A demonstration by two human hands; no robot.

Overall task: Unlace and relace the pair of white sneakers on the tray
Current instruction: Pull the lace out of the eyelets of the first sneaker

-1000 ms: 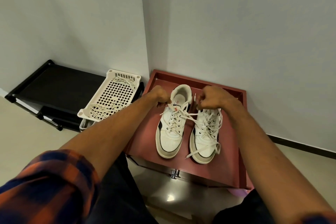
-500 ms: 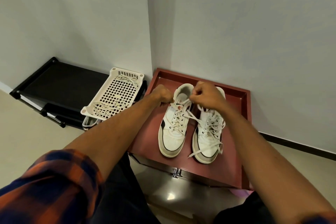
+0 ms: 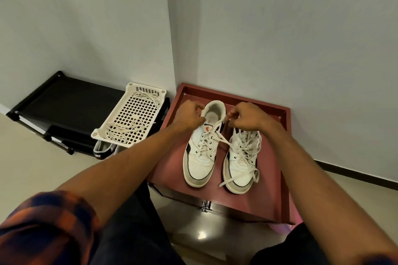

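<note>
Far L: black shoe rack (image 3: 64,101) against wall. Next to it a white perforated basket (image 3: 107,133), w/ loose laces (image 3: 123,129) lying in it. Dark shoe (image 3: 101,151) pokes out from under basket's near end. Plaid sleeve (image 3: 43,228) at bottom L, rolled above forearm.

Red tray (image 3: 277,157) sits in room corner, both white sneakers inside it, side by side, toes toward the person.

L hand (image 3: 190,114): fingers curled, knuckles up, touching L edge of collar of left sneaker (image 3: 201,157). Can't tell what it grips, if anything; fingertips hidden.

Left sneaker laced through most eyelets. One lace (image 3: 218,126) runs up from top eyelets to R hand (image 3: 247,117), which pinches it betw thumb & fingers, just R of collar.

Right sneaker (image 3: 242,163): heel hidden under R hand & wrist. Laces slack, tangled over tongue; one end trails off toe onto tray floor.
</note>
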